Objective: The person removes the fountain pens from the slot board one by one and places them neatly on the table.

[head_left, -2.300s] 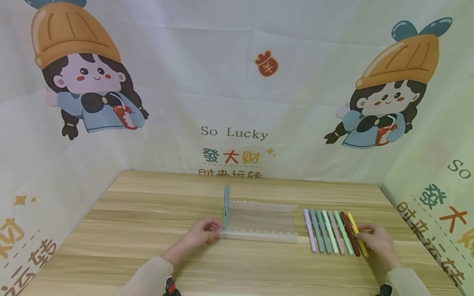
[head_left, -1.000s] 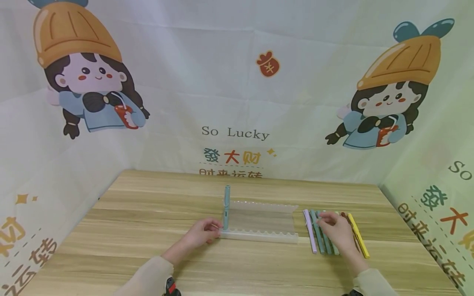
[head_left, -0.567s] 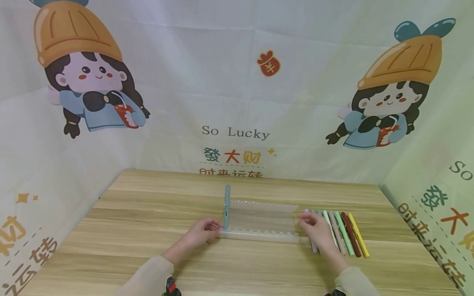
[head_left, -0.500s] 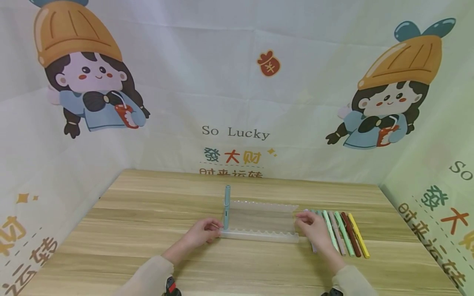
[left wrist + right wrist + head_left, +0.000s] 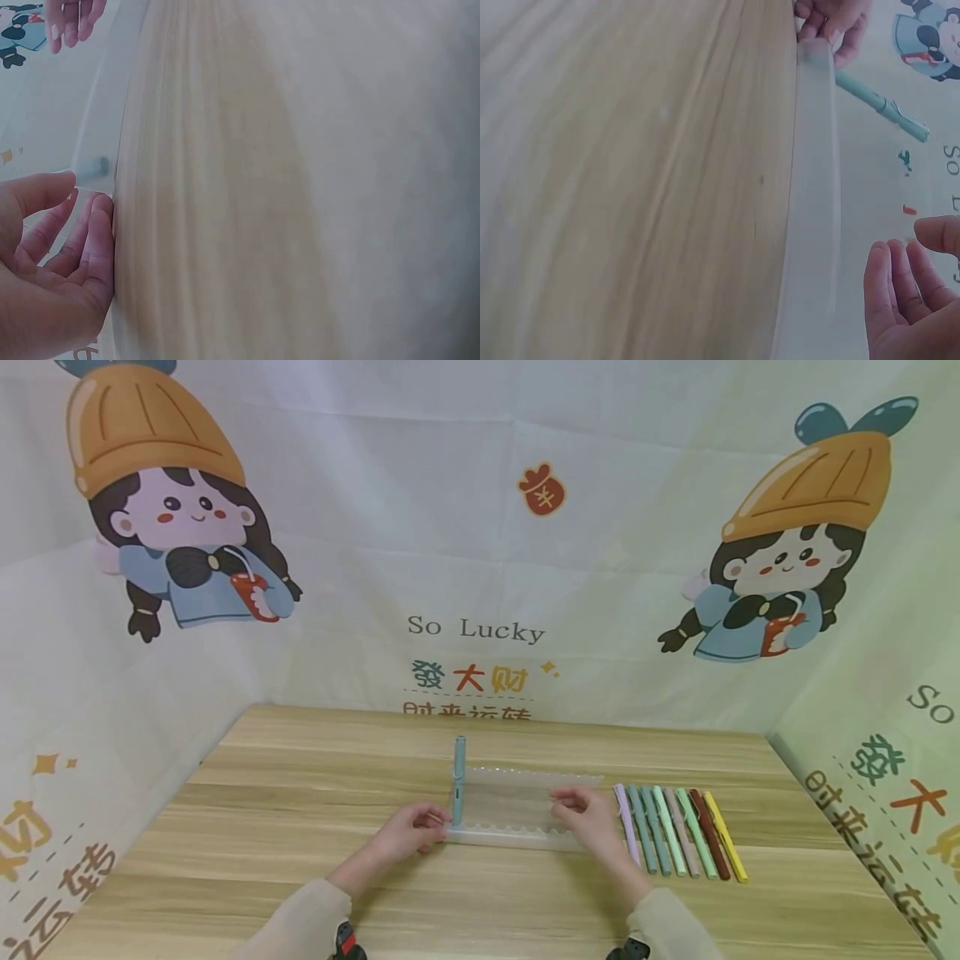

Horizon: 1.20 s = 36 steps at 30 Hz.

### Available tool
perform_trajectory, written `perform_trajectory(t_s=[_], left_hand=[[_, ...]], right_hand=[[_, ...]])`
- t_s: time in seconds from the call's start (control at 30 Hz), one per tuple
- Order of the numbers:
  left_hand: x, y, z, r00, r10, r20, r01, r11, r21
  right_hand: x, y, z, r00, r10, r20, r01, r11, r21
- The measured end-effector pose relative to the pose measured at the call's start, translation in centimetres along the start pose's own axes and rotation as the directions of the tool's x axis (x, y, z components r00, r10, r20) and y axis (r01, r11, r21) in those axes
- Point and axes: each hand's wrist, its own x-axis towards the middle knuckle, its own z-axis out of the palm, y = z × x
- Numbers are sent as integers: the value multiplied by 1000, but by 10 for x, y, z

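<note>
A clear plastic pen rack with scalloped edges stands mid-table. One teal pen stands in its leftmost notch, tilted up with its cap high. My left hand holds the rack's left end between thumb and fingers, seen also in the right wrist view, where the left hand is at the tip of the rack. Over the right part of the rack is my right hand, its fingers loosely bent and thumb apart, nothing between them; the right wrist view shows the same gap at the right hand.
Several capped pens lie side by side right of the rack, from a lilac pen through teal, green, greyish-pink and a dark red pen to a yellow pen. A printed cloth hangs behind the wooden table.
My right hand has travelled left from the yellow pen, across the row of pens, to above the rack. The left hand, rack and standing teal pen stay put.
</note>
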Motion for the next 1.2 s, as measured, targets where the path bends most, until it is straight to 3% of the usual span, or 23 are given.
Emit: perform_trajectory(t_s=[0.47,0.93,1.0,1.2], left_hand=[[1,-2,0,1000,12,10,-12,1000,-2],[0,0,-1,1000,12,15,-12,1000,-3],[0,0,-1,1000,11,14,-11,1000,-5],[0,0,-2,1000,13,15,-13,1000,-1]], right_hand=[[5,-3,42,997,-35,68,27,993,117],[14,-12,74,988,-121,99,109,987,122],[10,-22,76,986,-130,108,116,985,131],[15,-17,89,983,-147,113,129,980,150]])
